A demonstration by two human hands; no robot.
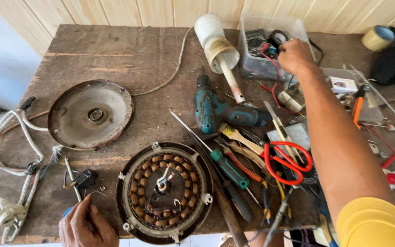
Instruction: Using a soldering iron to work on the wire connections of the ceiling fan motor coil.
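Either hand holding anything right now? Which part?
Left hand pinches a thin wire at its near end. Right hand is in the clear plastic box; whether it grips anything cannot be told.

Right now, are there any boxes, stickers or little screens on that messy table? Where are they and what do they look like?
Multimeter: inside the clear plastic tub at the far edge, beside the right hand; dark, with a small grey screen and round dial.
Label on white tube: far middle, a tan band wrapped round it.
Small white box: right of the forearm, rectangular, with a printed face.
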